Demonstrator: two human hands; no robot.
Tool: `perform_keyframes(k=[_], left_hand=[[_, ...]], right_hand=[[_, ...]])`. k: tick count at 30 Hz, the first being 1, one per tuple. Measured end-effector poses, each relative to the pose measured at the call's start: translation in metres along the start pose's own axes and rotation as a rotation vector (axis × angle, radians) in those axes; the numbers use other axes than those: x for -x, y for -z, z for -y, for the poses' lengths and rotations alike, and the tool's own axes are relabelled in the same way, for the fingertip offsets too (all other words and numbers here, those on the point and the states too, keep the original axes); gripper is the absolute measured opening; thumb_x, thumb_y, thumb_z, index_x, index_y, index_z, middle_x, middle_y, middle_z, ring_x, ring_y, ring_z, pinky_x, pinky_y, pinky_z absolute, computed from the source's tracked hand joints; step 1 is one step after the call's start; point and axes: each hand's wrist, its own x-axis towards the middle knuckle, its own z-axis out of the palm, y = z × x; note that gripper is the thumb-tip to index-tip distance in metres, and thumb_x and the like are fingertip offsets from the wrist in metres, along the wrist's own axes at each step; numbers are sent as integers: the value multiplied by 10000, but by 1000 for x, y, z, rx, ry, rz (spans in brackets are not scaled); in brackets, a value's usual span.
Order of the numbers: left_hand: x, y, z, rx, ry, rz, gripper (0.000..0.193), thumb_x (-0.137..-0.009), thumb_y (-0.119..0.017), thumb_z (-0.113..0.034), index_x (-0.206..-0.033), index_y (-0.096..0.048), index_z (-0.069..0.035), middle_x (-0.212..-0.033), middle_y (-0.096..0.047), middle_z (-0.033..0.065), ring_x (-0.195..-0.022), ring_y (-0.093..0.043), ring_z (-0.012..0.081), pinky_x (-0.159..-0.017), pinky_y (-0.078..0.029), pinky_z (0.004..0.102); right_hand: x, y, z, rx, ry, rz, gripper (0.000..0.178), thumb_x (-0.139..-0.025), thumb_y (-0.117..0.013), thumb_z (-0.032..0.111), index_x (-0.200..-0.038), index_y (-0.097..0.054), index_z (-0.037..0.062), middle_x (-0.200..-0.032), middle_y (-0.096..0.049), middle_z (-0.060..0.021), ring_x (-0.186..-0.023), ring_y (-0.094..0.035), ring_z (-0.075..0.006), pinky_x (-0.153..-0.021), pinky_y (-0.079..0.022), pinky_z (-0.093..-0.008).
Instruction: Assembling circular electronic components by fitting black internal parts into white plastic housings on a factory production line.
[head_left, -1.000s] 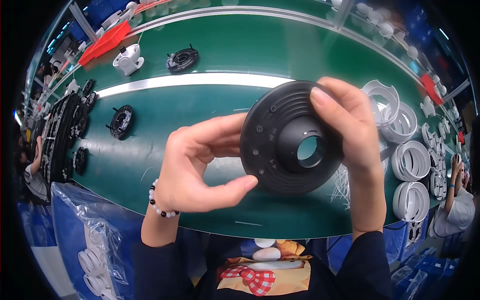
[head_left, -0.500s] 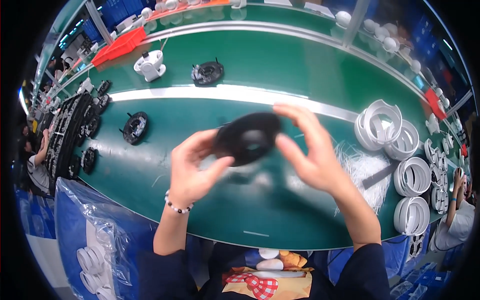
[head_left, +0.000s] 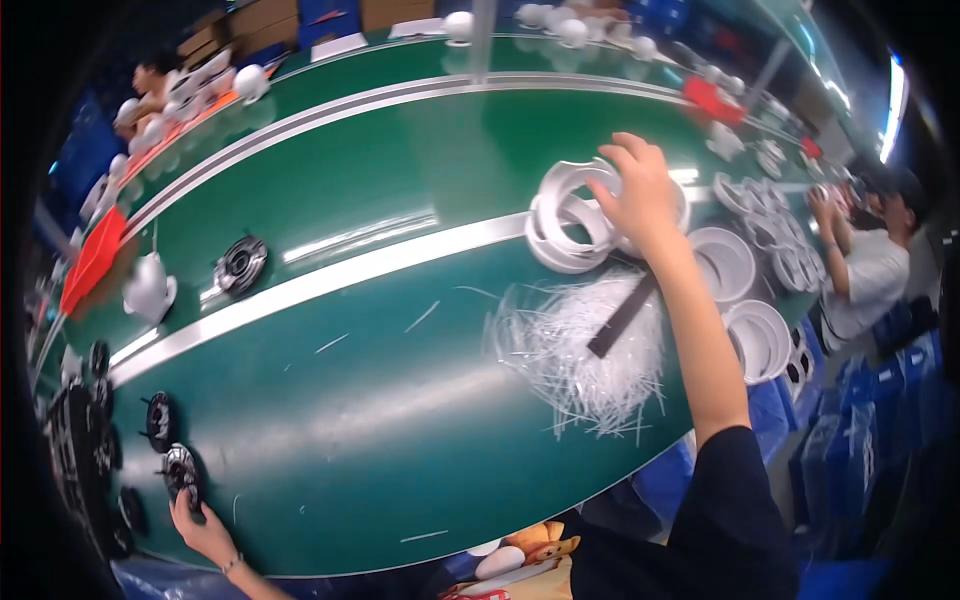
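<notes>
On the far left of the bench, my left hand (head_left: 208,533) has its thumb and fingers at the near edge of a round black plastic part (head_left: 182,470) with wiring on it. Another such black part (head_left: 160,421) lies just beyond. My right hand (head_left: 640,192) is stretched out to the right, fingers apart and curved, above stacked white plastic rings (head_left: 548,232). Its thumb is by the upper ring's rim; whether it touches cannot be told. Part of the rings behind the hand is hidden.
Thin white strips (head_left: 590,350) lie heaped with a dark flat bar (head_left: 622,318) on top. More white rings (head_left: 757,340) stand at right. A black part (head_left: 241,265) and a white housing (head_left: 150,288) sit beyond the metal strip. A co-worker (head_left: 868,250) works at right.
The round black part went from between both hands to the bench at far left, with my left hand. My right hand moved out to the white rings. The view turned right.
</notes>
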Motion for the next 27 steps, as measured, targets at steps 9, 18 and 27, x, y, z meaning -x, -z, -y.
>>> perform_keyframes(k=[9, 18, 27], left_hand=[[-98, 35, -173, 335, -342, -172, 253, -724, -522, 31, -964, -582, -19, -1067, -565, 100, -1103, -444, 297, -915, -338, 355], [-240, -183, -236, 286, -12, 469, 625, -667, -619, -379, -1154, -457, -21, -1134, -503, 187, -1063, -474, 319, -909, -375, 343], [-229, -204, -244, 877, 143, 464, 370, -636, -626, -85, -999, -587, -25, -969, -603, 138, -921, -571, 202, -805, -436, 278]], right_hand=[[-15, -8, -35, 83, -64, 166, 109, -681, -593, 105, -760, -638, 46, -731, -565, -120, -710, -562, -292, -647, -450, -375], [26, -1, 146, -745, 37, 498, 146, -668, -606, 74, -811, -617, 46, -687, -578, -133, -648, -569, -293, -592, -456, -357], [65, 5, 203, -639, 367, 851, 979, -523, -721, 430, -1276, -251, 17, -1313, -193, -250, -1197, -210, -436, -945, -225, -531]])
